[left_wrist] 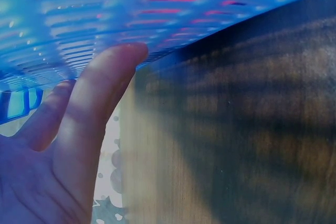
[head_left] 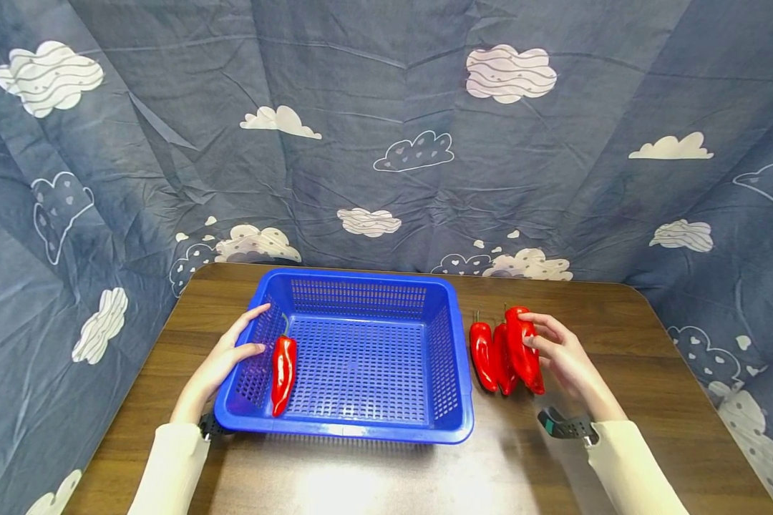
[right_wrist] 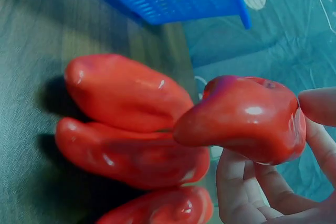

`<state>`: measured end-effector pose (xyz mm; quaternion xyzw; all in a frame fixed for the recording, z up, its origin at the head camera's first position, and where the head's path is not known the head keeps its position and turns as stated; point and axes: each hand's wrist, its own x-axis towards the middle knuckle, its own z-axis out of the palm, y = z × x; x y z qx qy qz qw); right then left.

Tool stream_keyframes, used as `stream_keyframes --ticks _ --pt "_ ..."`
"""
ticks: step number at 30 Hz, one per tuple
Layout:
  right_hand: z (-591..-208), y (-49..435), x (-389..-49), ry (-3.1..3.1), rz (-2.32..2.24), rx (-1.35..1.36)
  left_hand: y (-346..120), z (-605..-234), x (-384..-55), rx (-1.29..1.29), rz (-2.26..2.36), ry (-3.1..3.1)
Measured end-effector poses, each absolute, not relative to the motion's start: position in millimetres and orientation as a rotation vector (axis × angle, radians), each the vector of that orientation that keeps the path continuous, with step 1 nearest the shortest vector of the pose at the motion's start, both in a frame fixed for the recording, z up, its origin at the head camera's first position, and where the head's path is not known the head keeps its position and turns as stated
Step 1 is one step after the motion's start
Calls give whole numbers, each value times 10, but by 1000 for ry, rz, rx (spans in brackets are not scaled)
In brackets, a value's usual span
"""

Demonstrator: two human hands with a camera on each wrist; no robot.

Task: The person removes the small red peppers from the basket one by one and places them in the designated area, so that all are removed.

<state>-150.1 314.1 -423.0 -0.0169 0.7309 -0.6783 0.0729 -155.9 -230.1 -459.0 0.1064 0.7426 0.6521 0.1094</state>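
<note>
A long red pepper lies along the left side inside a blue plastic basket. My left hand holds the basket's left rim, with fingertips reaching over the edge; in the left wrist view, fingers bear against the outside of its slotted wall. To the right of the basket, my right hand pinches another red pepper between thumb and fingers. That pepper is raised over the others. Beside and beneath it, red peppers lie side by side on the table, one partly hidden.
The wooden table carries the basket at its middle left. A dark blue curtain with a cloud pattern hangs behind the table and along both sides. The basket's right wall stands close to the pepper group.
</note>
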Motion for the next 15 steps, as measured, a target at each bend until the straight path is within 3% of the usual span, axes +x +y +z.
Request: stream_keyframes --ticks 15 --pt "-4351 3338 -1501 2183 -2106 28 -2293 -4584 -1558 304 1932 2160"
